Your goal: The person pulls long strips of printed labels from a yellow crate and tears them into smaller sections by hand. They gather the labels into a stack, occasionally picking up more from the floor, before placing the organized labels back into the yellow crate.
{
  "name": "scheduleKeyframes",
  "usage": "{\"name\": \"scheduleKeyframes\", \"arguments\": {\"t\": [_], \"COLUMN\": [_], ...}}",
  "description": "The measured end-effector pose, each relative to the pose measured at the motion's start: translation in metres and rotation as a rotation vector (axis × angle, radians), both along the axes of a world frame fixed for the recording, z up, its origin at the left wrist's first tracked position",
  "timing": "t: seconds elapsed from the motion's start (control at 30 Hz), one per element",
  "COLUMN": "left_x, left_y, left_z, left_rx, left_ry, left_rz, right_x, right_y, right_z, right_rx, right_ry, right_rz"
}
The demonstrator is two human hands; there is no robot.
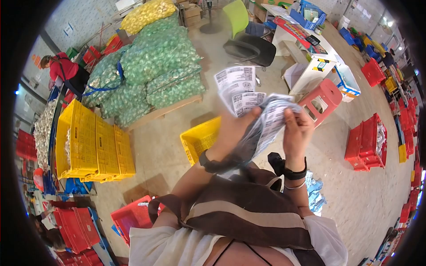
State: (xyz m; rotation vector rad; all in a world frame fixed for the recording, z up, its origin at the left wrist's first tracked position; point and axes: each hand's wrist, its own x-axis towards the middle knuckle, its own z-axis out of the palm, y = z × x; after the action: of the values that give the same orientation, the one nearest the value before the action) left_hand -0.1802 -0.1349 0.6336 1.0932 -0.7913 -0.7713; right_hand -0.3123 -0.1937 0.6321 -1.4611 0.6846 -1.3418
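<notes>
Black-and-white printed labels form a long, bent bundle in front of my chest. My left hand, partly smeared by motion, is closed round the bundle from the left. On the right side, my right hand pinches the edge of the bundle between thumb and fingers. Several more label sheets fan out beyond my left hand. Their small print is too blurred to read. Each wrist wears a dark band, and a brown apron covers my front.
A yellow crate stands on the floor by my left arm, with a red stool ahead right. Stacked yellow crates and green net sacks are at left. A person in red bends at far left. Red crates stand right.
</notes>
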Motion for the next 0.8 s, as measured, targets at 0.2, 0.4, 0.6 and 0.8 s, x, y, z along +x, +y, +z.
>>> {"name": "scheduleKeyframes", "arguments": {"t": [0.2,0.4,0.6,0.8], "left_x": [0.02,0.014,0.002,0.018], "left_y": [0.013,-0.003,-0.003,0.006], "left_z": [0.012,-0.01,-0.007,0.008], "left_rx": [-0.102,0.017,0.113,-0.122], "left_ry": [0.098,0.021,-0.195,0.174], "left_rz": [0.003,-0.017,-0.011,0.001], "right_x": [-0.031,-0.011,0.004,-0.018], "right_y": [-0.018,-0.003,0.002,-0.017], "right_z": [0.009,-0.001,0.001,0.015], "right_rx": [0.056,0.082,0.027,0.078], "right_ry": [-0.364,-0.192,0.003,-0.366], "right_rz": [0.059,0.167,0.098,0.012]}}
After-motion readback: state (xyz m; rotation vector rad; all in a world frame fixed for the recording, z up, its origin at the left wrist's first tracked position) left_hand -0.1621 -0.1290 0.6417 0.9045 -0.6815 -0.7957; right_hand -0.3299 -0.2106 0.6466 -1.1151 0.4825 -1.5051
